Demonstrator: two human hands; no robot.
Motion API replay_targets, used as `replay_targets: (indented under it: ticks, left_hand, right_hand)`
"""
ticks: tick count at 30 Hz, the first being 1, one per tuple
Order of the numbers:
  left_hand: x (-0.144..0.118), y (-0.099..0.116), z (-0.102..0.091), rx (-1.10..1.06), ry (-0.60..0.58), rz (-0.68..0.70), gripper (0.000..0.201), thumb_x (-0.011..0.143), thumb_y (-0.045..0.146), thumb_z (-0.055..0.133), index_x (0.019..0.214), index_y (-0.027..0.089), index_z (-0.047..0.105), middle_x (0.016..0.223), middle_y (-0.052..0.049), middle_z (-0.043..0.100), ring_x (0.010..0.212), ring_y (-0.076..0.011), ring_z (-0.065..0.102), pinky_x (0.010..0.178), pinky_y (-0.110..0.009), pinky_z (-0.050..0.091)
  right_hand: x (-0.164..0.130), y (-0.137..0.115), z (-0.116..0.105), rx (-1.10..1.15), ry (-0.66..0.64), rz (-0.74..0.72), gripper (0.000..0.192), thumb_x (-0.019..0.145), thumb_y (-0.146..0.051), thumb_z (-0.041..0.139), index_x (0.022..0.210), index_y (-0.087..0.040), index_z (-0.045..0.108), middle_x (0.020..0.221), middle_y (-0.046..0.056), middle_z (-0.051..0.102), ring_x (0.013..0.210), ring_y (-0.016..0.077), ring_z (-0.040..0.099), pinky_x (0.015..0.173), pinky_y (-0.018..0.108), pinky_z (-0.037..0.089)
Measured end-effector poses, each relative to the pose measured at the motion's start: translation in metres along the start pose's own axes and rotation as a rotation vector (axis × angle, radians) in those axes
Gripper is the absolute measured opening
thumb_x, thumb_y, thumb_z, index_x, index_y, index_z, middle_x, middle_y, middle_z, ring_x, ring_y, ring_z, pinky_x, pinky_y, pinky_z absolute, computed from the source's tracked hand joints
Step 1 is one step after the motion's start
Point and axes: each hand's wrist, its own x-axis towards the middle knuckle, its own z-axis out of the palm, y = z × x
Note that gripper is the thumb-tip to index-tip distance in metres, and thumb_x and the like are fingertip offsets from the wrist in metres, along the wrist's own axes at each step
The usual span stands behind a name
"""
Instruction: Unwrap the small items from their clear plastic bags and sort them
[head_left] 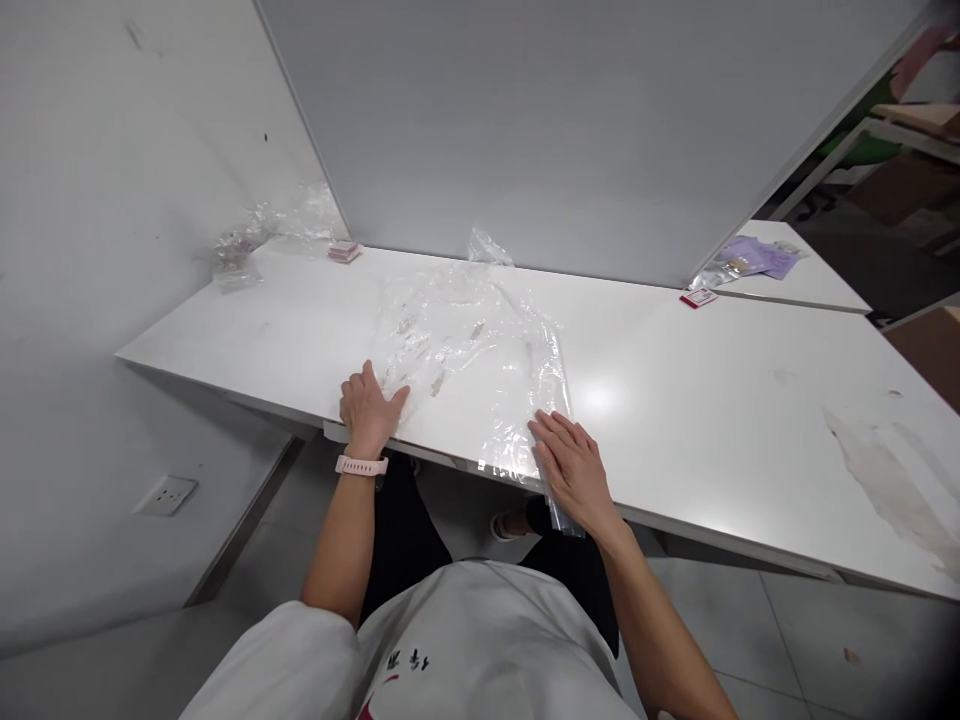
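A clear plastic bag (469, 365) lies flat at the near edge of the white table (712, 400), its near-right corner overhanging. The left hand (367, 408) presses its near-left corner, fingers together, thumb out; the right hand (571, 470) lies flat, fingers slightly spread, on the near-right edge. Bare tabletop stretches right.

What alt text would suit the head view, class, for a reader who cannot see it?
A person presses the left hand and right hand flat on a clear plastic bag spread across a white table. More crumpled plastic lies at the far left corner.
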Motion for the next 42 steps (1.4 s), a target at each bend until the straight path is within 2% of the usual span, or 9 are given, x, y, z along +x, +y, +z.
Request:
replay_targets:
  ticks: [5,13,18,21,25,31,36,39,42]
  left_hand:
    - [-0.008,0.016,-0.02,-0.212,-0.209,0.053,0.021,0.087,0.031,0.055,0.099,0.02,0.068,0.086,-0.005,0.068,0.084,-0.0235,0.064,0.074,-0.034,0.048]
    - [-0.02,-0.009,-0.113,-0.633,0.078,0.201,0.014,0.074,0.036,0.069,0.079,0.023,0.065,0.105,0.002,0.074,0.098,-0.019,0.067,0.085,-0.032,0.053]
    - [-0.034,0.011,-0.158,-0.849,0.11,0.364,0.01,0.079,0.027,0.069,0.076,0.024,0.06,0.099,0.005,0.077,0.097,-0.0211,0.072,0.08,-0.038,0.061]
    - [-0.035,0.046,-0.171,-0.967,-0.094,0.494,0.015,0.082,0.028,0.069,0.076,0.021,0.057,0.092,0.002,0.078,0.074,-0.0206,0.075,0.059,-0.035,0.06]
    - [-0.024,0.118,-0.183,-1.003,-0.626,0.712,0.022,0.087,0.035,0.067,0.082,0.019,0.052,0.086,0.003,0.075,0.053,-0.0141,0.07,0.049,-0.028,0.054]
    - [0.002,0.247,-0.156,-0.901,-1.171,0.873,0.015,0.101,0.007,0.038,0.098,0.005,0.053,0.087,0.005,0.065,0.062,0.0008,0.067,0.058,-0.013,0.038]
    - [-0.018,0.307,-0.127,-0.961,-1.566,0.866,0.025,0.107,0.015,0.033,0.099,0.01,0.057,0.083,-0.002,0.07,0.046,-0.0029,0.059,0.045,-0.015,0.036]
    - [-0.033,0.328,-0.117,-0.92,-1.561,0.973,0.019,0.104,0.014,0.043,0.095,0.009,0.059,0.083,-0.003,0.068,0.047,-0.0027,0.055,0.048,-0.017,0.037]
    - [-0.025,0.344,-0.085,-0.763,-1.327,0.914,0.012,0.097,0.01,0.056,0.086,0.007,0.061,0.082,-0.007,0.064,0.063,-0.0083,0.063,0.061,-0.023,0.047]
  right_hand:
    - [0.001,0.006,-0.003,-0.011,0.024,0.012,0.042,0.105,-0.039,0.036,0.134,-0.025,0.063,0.148,0.004,0.055,0.143,0.0264,0.043,0.115,0.052,0.036]
    - [0.011,0.037,-0.011,0.068,0.082,0.045,0.042,0.104,-0.04,0.039,0.131,-0.022,0.064,0.149,0.01,0.054,0.145,0.0276,0.039,0.115,0.052,0.04]
    - [0.012,0.038,-0.007,0.093,0.112,0.051,0.04,0.103,-0.039,0.039,0.13,-0.022,0.064,0.147,0.01,0.055,0.145,0.028,0.04,0.114,0.054,0.042]
    - [0.012,0.037,-0.006,0.102,0.126,0.053,0.039,0.103,-0.039,0.041,0.129,-0.022,0.065,0.146,0.01,0.056,0.144,0.0281,0.041,0.114,0.055,0.042]
    - [0.011,0.036,-0.007,0.112,0.133,0.056,0.039,0.103,-0.038,0.042,0.128,-0.021,0.066,0.145,0.011,0.056,0.144,0.0276,0.041,0.115,0.053,0.042]
    - [0.011,0.038,-0.007,0.123,0.151,0.046,0.038,0.102,-0.039,0.043,0.127,-0.022,0.066,0.145,0.011,0.057,0.143,0.0279,0.042,0.114,0.053,0.043]
    - [0.012,0.044,-0.004,0.118,0.149,0.032,0.037,0.101,-0.036,0.044,0.128,-0.024,0.065,0.144,0.01,0.057,0.142,0.0285,0.044,0.114,0.054,0.042]
    - [0.011,0.045,-0.003,0.134,0.157,0.043,0.041,0.099,-0.037,0.046,0.134,-0.023,0.061,0.142,0.01,0.059,0.142,0.0284,0.045,0.114,0.053,0.042]
    - [0.011,0.042,-0.008,0.188,0.13,0.114,0.052,0.096,-0.04,0.052,0.145,-0.024,0.05,0.147,0.01,0.055,0.142,0.0278,0.044,0.114,0.051,0.043]
